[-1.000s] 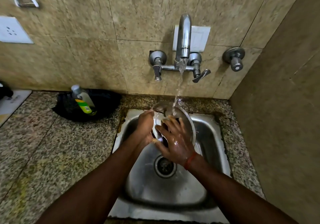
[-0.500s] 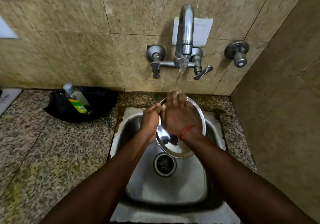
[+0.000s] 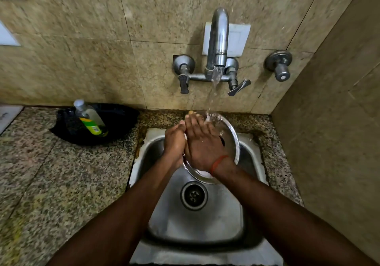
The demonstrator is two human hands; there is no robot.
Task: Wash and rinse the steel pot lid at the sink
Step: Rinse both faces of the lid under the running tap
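Note:
The round steel pot lid [image 3: 231,136] is held tilted over the steel sink [image 3: 249,159], under the running stream from the wall tap [image 3: 218,39]. My left hand [image 3: 174,140] grips the lid's left edge with curled fingers. My right hand [image 3: 202,142] lies flat on the lid's face with straight fingers, covering most of it. Water lands on the lid's upper rim, just past my right fingertips. The lid's knob and underside are hidden.
A dish soap bottle [image 3: 90,119] leans in a black pan [image 3: 121,122] on the granite counter [image 3: 61,173] at the left. The drain [image 3: 194,195] sits below the lid. A second valve [image 3: 279,65] juts from the wall; a side wall stands close on the right.
My right hand has slid up across the lid's face from its lower part toward the top rim. The lid has turned a little flatter and stays under the stream.

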